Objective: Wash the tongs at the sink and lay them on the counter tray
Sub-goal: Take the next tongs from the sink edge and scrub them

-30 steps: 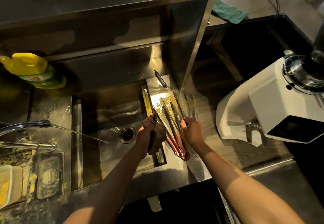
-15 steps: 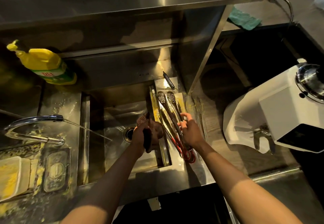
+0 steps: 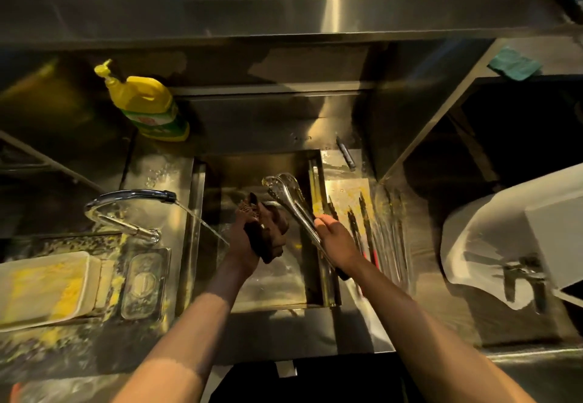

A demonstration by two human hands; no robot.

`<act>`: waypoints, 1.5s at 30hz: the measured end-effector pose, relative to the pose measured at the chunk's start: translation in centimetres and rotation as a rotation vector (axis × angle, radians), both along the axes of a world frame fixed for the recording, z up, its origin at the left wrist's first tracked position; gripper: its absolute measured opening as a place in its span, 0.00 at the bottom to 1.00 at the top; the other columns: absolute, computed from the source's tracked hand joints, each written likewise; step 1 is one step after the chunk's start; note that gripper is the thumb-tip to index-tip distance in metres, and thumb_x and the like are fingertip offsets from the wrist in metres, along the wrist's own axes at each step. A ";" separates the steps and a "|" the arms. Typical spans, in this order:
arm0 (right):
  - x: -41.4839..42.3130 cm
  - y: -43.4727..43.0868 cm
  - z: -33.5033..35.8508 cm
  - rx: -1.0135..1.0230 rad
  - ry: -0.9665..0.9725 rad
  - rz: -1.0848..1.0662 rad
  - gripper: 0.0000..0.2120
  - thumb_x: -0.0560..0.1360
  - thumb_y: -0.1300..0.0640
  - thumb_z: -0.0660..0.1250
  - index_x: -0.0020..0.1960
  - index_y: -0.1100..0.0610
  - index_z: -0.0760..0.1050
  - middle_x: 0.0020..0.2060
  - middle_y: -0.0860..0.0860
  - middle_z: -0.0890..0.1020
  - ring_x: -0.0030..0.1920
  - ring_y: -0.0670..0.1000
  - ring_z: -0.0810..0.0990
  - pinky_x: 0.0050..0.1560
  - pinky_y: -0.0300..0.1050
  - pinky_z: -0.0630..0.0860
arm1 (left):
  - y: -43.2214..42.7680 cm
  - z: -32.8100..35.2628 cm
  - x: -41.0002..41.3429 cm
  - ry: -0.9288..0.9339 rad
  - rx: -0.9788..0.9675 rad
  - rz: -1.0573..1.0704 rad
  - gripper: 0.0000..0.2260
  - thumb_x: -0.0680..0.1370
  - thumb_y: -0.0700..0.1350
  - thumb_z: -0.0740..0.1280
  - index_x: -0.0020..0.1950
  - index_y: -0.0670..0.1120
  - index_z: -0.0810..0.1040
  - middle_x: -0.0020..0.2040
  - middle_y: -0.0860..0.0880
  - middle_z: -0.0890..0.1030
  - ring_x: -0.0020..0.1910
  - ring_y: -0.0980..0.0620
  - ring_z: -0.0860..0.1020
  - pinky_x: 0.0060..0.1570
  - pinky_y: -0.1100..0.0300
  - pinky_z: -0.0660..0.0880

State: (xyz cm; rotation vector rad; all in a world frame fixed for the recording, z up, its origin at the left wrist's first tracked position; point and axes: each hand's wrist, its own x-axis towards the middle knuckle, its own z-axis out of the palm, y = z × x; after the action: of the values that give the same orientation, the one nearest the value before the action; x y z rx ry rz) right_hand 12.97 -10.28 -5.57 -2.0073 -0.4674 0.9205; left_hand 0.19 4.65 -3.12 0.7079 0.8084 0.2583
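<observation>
so the right hand (image 3: 336, 238) just lifted one pair of tongs (image 3: 291, 202) off the tray (image 3: 347, 191) at center-right, gripping them over the sink (image 3: 271, 282), while the left hand (image 3: 252, 238) clutches the brown rag (image 3: 268, 235), so scrubbing looks next.

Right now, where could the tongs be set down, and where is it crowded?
Bare steel lies on the counter between the pen and the utensils, and on the sink floor near the front wall. The counter's right side is crowded. The tongs hang over the basin.
</observation>
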 end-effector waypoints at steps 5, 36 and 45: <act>-2.6 2.8 0.2 -0.052 0.030 0.306 0.22 0.78 0.32 0.59 0.63 0.44 0.77 0.49 0.44 0.84 0.52 0.45 0.82 0.55 0.48 0.78 | 4.6 -0.1 -3.3 -0.096 -0.077 0.200 0.12 0.77 0.48 0.61 0.43 0.43 0.80 0.37 0.44 0.79 0.37 0.46 0.79 0.45 0.53 0.77; -11.2 12.9 -2.0 -0.447 -0.008 0.469 0.30 0.83 0.35 0.46 0.79 0.50 0.59 0.69 0.60 0.75 0.68 0.61 0.74 0.66 0.51 0.69 | 12.1 -7.2 -6.8 0.531 0.036 0.311 0.21 0.63 0.58 0.80 0.49 0.47 0.84 0.45 0.51 0.85 0.37 0.54 0.82 0.37 0.59 0.80; -14.5 12.2 -3.4 -0.359 -0.104 0.308 0.31 0.83 0.36 0.46 0.79 0.52 0.60 0.69 0.59 0.76 0.69 0.59 0.74 0.67 0.51 0.70 | 12.1 -5.5 -5.8 0.387 -0.157 0.139 0.19 0.66 0.54 0.77 0.47 0.40 0.82 0.42 0.40 0.86 0.40 0.43 0.84 0.47 0.49 0.81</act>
State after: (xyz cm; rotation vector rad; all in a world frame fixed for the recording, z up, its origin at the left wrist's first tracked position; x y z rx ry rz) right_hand -1.57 1.92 -8.95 -2.3587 -0.7259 1.1559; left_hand -5.61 16.71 -8.66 0.5610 1.2357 0.1818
